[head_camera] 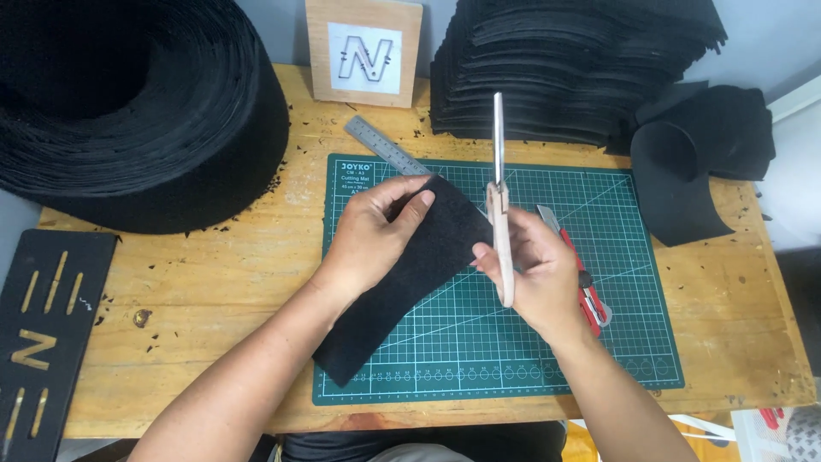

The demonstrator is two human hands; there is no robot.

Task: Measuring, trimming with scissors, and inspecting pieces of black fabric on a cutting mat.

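My left hand (372,235) pinches the upper end of a long black fabric strip (402,282) that lies slanted over a green cutting mat (616,342). My right hand (534,278) grips a pair of scissors (499,154) with pale handles. Its blades point away from me, closed or nearly so, at the strip's right edge. A red utility knife (590,295) lies on the mat, partly hidden by my right hand.
A steel ruler (380,144) lies at the mat's top left corner. A big roll of black fabric (128,111) fills the back left, a stack of cut black pieces (556,68) the back right. A framed letter sign (365,51) stands behind; a black stencil board (43,334) lies left.
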